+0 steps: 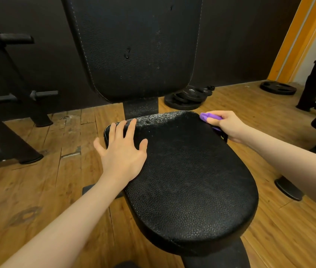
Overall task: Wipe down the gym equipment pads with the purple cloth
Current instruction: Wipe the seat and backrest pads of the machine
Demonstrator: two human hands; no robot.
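Right hand (228, 125) is gripping the cloth (210, 118) at the seat pad (192, 180)'s far right corner; left hand (122, 149) is lying flat, fingers spread, steadying the left edge. Dust is showing along the far rim, so likely best to be dragging firmly leftward across it

Two bare forearms, sleeveless as far as visible, no apparent rings or watch on either wrist.

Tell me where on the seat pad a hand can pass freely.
The seat pad is bare through its middle and near end, between the left hand on its far left edge and the right hand holding the cloth at its far right corner. The far edge between the hands is tighter.
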